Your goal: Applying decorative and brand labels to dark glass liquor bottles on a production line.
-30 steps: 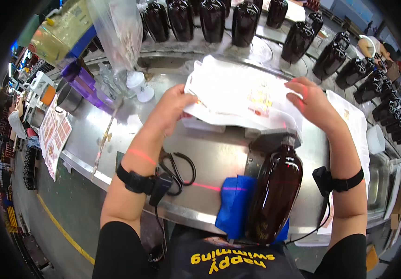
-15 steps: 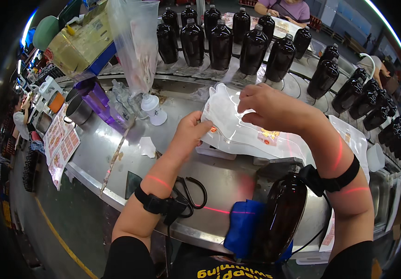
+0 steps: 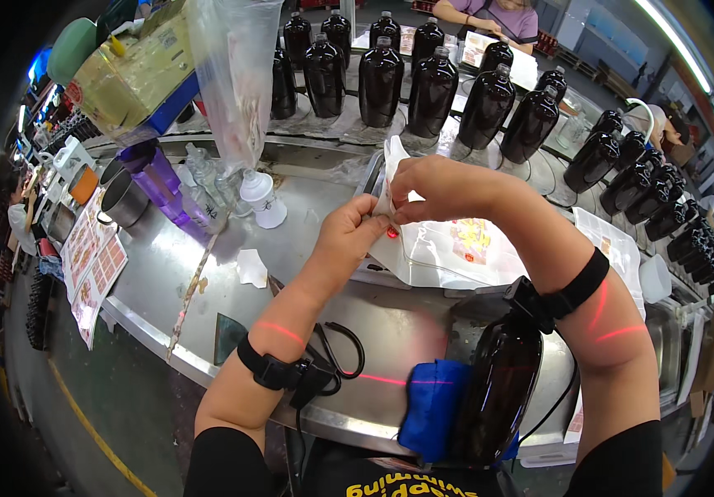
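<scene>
Metal bench (image 3: 154,273), L hand (image 3: 347,240) pinching printed sheet (image 3: 438,267), R hand (image 3: 435,186) ditto, yellow-lettered tee (image 3: 328,479)

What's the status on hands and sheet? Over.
Left hand pinching printed white sheet at its left end. Right hand at its lifted edge, grip unclear. Dark bottle on blue cloth, not blocking the hands.

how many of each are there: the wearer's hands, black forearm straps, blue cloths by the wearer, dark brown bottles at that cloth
Hands: 2 (left hand, right hand)
Black forearm straps: 2
Blue cloth: 1
Dark brown bottle: 1
Total: 6
</scene>
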A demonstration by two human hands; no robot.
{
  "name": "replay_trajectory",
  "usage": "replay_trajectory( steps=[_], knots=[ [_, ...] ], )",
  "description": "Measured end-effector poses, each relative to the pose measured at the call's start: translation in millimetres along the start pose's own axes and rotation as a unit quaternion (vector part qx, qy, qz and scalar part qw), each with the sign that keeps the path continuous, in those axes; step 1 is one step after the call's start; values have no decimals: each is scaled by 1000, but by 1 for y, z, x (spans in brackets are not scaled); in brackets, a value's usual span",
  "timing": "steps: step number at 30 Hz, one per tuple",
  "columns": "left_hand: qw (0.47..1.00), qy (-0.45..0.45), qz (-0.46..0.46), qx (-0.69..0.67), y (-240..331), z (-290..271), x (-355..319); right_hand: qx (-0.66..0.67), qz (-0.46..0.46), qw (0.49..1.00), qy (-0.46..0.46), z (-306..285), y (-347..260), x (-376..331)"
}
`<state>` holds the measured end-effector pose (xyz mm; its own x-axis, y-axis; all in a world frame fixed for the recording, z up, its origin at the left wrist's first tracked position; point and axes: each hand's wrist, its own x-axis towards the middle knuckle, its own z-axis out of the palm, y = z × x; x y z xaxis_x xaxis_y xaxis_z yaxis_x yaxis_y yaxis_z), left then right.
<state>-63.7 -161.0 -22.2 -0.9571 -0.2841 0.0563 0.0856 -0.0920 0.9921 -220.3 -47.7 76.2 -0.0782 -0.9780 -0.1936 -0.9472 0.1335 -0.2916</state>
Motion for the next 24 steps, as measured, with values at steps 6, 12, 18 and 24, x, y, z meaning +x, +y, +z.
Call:
replay_trajectory(
  steps=[6, 12, 18, 24],
  knots=[
    [999, -2, 44, 13, -4, -6, 1, 178, 41, 983, -36, 0, 10, 8],
    [998, -6, 61, 22, -5, -14, 3, 231, 86, 967, -61, -2, 8, 15],
    [998, -16, 62, 24, -5, -18, 4, 245, 125, 955, -108, -4, 7, 19],
    [997, -6, 66, 44, -8, -21, 6, 247, 118, 956, -103, -5, 10, 22]
  ],
)
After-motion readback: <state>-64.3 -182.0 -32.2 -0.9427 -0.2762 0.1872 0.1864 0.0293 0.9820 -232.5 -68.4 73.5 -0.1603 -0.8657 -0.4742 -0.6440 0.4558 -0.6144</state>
